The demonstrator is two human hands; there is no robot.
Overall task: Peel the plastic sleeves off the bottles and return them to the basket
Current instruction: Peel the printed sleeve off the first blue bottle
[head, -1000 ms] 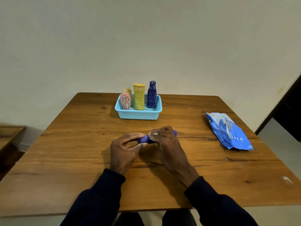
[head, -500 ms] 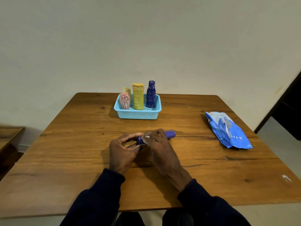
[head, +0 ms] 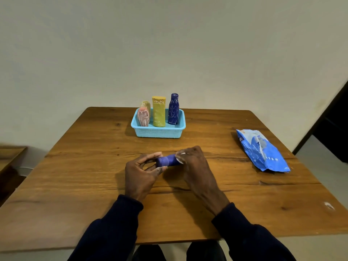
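A small purple bottle lies sideways between my hands, just above the table's middle. My left hand pinches its left end between thumb and fingers. My right hand grips the right end, and a bit of clear plastic sleeve shows at its fingertips. The bottle's right end is hidden under my right hand. At the back of the table a light blue basket holds a pink bottle, a pale yellow one behind it, a yellow bottle and a dark blue bottle, all upright.
A blue and white plastic bag lies on the right side of the wooden table. A lower wooden surface stands beyond the left edge. A plain wall rises behind the table.
My hands have turned the purple bottle: its right end, which stuck out past my right hand before, is now covered, and more of the left part shows.
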